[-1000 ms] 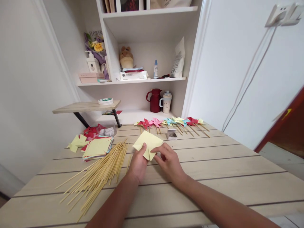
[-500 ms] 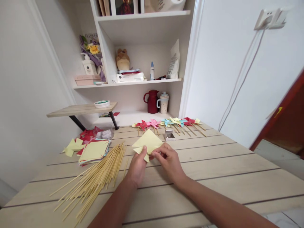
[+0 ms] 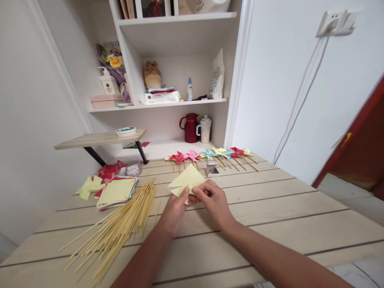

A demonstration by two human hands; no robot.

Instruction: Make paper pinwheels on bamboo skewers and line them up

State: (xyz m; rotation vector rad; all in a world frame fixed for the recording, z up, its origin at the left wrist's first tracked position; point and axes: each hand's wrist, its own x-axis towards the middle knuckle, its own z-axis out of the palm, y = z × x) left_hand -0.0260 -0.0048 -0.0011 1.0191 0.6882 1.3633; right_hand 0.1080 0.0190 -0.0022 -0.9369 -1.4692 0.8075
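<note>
A pale yellow paper square, slit at its near corner, is held above the table between both hands. My left hand grips its near left part, thumb on top. My right hand pinches its near right edge between thumb and finger; the fingertips partly hide the paper there. Left of my hands lies a loose bundle of thin wooden sticks. Beyond it is a stack of coloured paper squares, yellow on top. Just past the held paper sits a small open box with small things in it, too small to name.
Several finished pinwheels on sticks line the table's far edge. A folded yellow paper, red papers and a clear container lie at the far left. A small raised shelf stands behind them. A red jug and a cup stand at the back.
My right thumb and fingers have moved slightly inward over the near part of the yellow paper. The camera view has shifted a little to the right.
</note>
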